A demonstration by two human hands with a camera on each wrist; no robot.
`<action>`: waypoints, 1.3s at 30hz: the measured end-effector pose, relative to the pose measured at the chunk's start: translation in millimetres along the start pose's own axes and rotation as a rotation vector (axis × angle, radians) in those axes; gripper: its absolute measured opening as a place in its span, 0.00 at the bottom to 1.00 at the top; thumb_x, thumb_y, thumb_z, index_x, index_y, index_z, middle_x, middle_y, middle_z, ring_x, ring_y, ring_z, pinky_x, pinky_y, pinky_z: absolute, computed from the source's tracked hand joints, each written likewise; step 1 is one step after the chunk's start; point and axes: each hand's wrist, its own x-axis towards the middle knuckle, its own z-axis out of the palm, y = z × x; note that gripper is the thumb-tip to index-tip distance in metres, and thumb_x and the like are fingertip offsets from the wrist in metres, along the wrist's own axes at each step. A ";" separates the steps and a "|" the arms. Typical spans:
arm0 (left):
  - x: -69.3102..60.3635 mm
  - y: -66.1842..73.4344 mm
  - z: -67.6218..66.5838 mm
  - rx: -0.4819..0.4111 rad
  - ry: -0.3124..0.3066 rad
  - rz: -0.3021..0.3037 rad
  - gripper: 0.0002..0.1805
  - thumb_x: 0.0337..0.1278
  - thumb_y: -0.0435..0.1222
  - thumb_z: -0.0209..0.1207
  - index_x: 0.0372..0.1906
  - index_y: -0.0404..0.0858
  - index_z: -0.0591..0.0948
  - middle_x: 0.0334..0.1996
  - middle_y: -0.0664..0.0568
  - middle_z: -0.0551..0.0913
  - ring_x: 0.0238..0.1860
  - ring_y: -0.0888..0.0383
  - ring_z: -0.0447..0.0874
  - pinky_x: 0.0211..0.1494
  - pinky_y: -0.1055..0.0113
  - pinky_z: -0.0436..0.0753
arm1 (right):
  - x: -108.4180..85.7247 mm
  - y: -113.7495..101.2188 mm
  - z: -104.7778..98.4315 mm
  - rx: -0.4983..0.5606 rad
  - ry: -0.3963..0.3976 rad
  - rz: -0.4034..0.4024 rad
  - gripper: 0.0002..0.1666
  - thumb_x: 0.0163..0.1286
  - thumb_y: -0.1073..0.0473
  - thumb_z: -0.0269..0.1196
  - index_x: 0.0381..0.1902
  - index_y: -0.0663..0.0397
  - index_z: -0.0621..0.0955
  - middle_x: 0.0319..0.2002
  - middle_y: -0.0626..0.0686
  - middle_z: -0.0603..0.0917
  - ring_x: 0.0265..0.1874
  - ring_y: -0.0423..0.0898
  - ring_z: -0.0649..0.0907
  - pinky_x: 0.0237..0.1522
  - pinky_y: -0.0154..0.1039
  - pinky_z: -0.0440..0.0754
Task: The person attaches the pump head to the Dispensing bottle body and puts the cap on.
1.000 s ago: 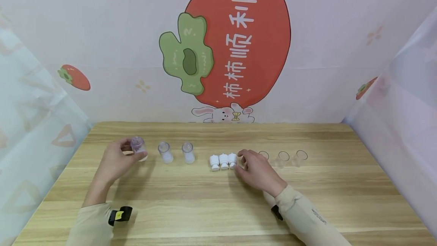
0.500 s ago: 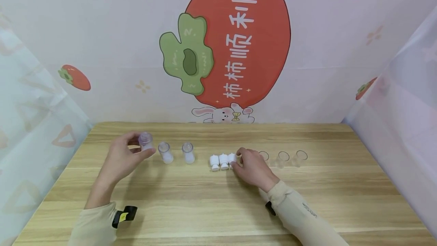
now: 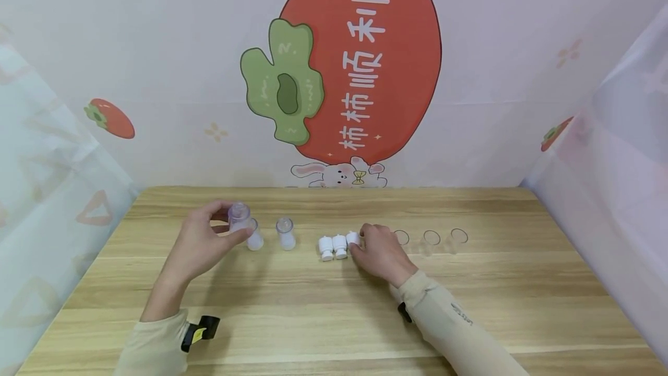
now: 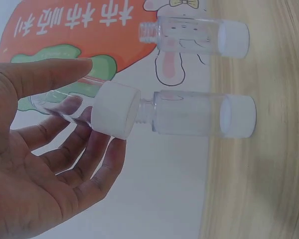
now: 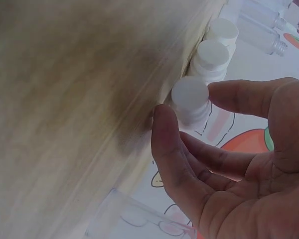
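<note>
My left hand (image 3: 206, 245) holds a clear bottle (image 3: 239, 217) with a white base, lifted off the table, thumb on one side and fingers on the other. Two like bottles stand upright beside it: the nearer one (image 4: 182, 113) is partly behind the held bottle in the head view, the other (image 4: 189, 36) is further right. Both show threaded necks. Around the rightmost white bottle top (image 5: 190, 95), my right hand (image 3: 383, 255) curls thumb and index finger, pinching it. Its lower part is hidden by the fingers in the head view. Two more white tops (image 3: 340, 246) stand to its left.
Right of my right hand, several clear cylindrical covers (image 3: 431, 238) stand in a row on the wooden table (image 3: 313, 318). A printed cloth backdrop (image 3: 182, 62) rises behind the table's far edge, with more cloth (image 3: 621, 179) at both sides.
My left hand has carried its bottle to the right, until it overlaps the nearest standing bottle in the head view. My right hand has moved slightly left and closed in on the rightmost white top.
</note>
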 end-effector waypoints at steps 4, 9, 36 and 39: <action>-0.9 4.8 -0.4 0.005 -0.003 0.012 0.23 0.54 0.31 0.72 0.55 0.29 0.80 0.46 0.41 0.83 0.49 0.47 0.80 0.51 0.54 0.85 | 1.6 -0.5 0.2 -0.016 0.001 0.007 0.18 0.66 0.54 0.70 0.40 0.66 0.84 0.35 0.57 0.83 0.31 0.48 0.78 0.35 0.44 0.79; -2.2 10.6 0.1 -0.001 -0.009 0.020 0.23 0.53 0.30 0.72 0.54 0.29 0.80 0.46 0.41 0.83 0.48 0.46 0.80 0.51 0.53 0.85 | 3.5 -0.3 0.3 -0.014 0.005 0.000 0.17 0.67 0.53 0.70 0.36 0.64 0.83 0.30 0.54 0.80 0.28 0.48 0.76 0.31 0.41 0.75; -6.6 25.8 16.7 -0.047 -0.056 0.101 0.21 0.50 0.29 0.73 0.51 0.31 0.82 0.41 0.47 0.83 0.44 0.50 0.81 0.48 0.54 0.86 | -4.6 -6.6 -8.7 0.048 0.053 -0.010 0.15 0.69 0.57 0.67 0.40 0.66 0.81 0.31 0.53 0.80 0.26 0.46 0.77 0.27 0.38 0.77; -7.1 27.8 17.8 -0.053 -0.057 0.110 0.21 0.50 0.28 0.73 0.51 0.31 0.82 0.41 0.47 0.83 0.43 0.51 0.81 0.48 0.54 0.86 | -9.0 -7.1 -11.7 0.052 0.088 -0.050 0.14 0.69 0.57 0.67 0.40 0.66 0.80 0.30 0.53 0.80 0.26 0.46 0.76 0.27 0.38 0.76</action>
